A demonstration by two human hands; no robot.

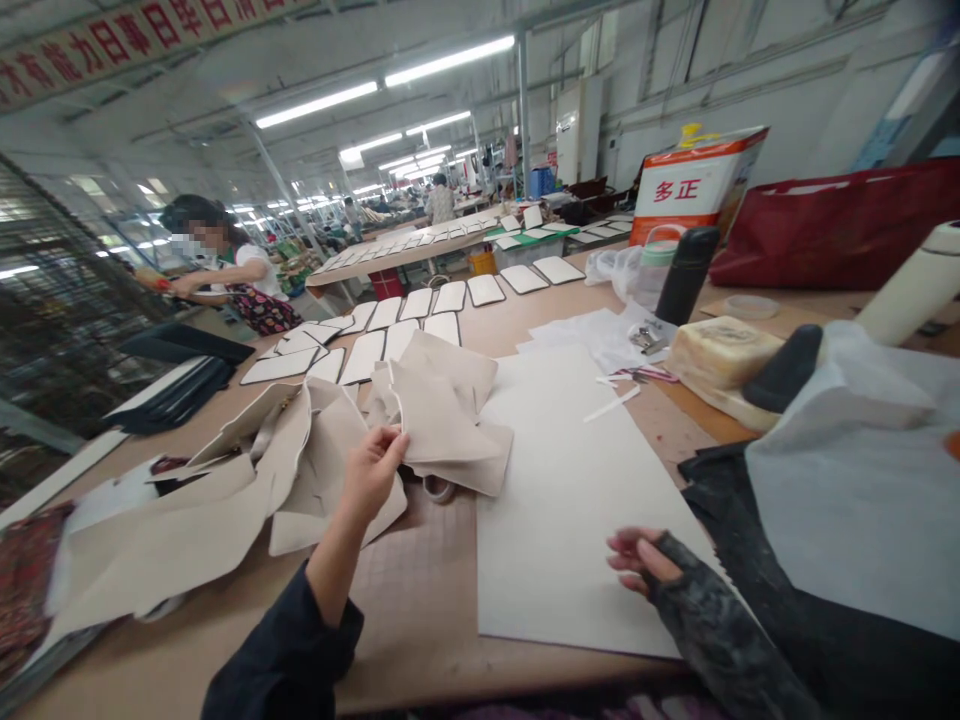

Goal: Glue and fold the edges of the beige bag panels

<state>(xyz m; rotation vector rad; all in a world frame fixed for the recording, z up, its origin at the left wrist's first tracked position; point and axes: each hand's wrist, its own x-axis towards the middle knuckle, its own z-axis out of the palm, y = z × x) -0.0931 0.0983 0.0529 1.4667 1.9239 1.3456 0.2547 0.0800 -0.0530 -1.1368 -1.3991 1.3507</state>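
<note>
My left hand (373,468) pinches the edge of a beige fabric-like piece (448,412), which hangs partly over a large white board (559,510). Other folded beige pieces (319,455) are heaped beside and behind that hand. A roll of tape (439,489) peeks out from under the held piece. Over the lower right of the board is my right hand (641,560), slightly blurred, its fingers loosely bent and nothing visible in them. A dark sleeve covers its wrist and part of the palm.
Rows of pale, dark-edged panels (367,352) lie farther back on the table. To the right are a black bottle (688,275), a yellowish block (724,352), a white plastic sheet (862,480) and black material (772,560). A co-worker (251,275) stands at the left.
</note>
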